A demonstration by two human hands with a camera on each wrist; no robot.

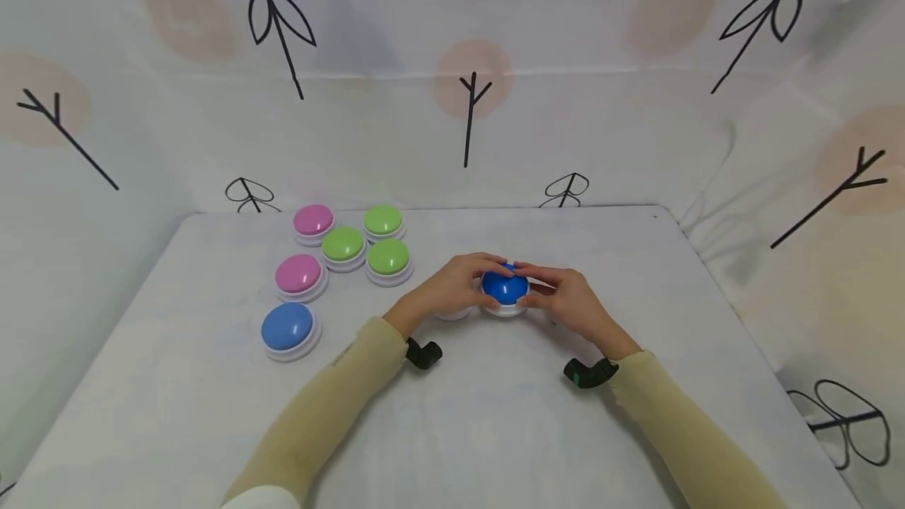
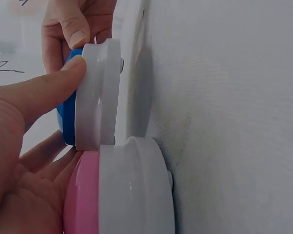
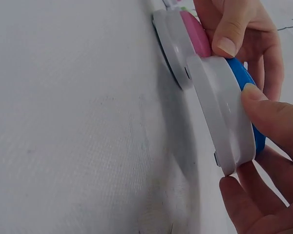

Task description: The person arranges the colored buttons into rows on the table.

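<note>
Both hands hold a round push button with a blue dome and a white base [image 1: 505,287], right of the table's middle. My left hand [image 1: 463,281] pinches its left side, thumb at the near edge and fingers over the far side. On the opposite side my right hand [image 1: 569,301] grips it the same way. A gap shows between its base [image 3: 222,117] and the table in the right wrist view. Close beside it on the left, a pink button [image 2: 132,190] stands on the table under my left hand; in the head view only part of its white base [image 1: 454,314] shows.
To the left on the white table [image 1: 495,430] stand several more buttons: a blue one [image 1: 288,328], two pink ones [image 1: 298,273] [image 1: 313,220] and three green ones [image 1: 389,258] [image 1: 343,245] [image 1: 382,220]. A patterned cloth wall [image 1: 396,140] rises behind the table.
</note>
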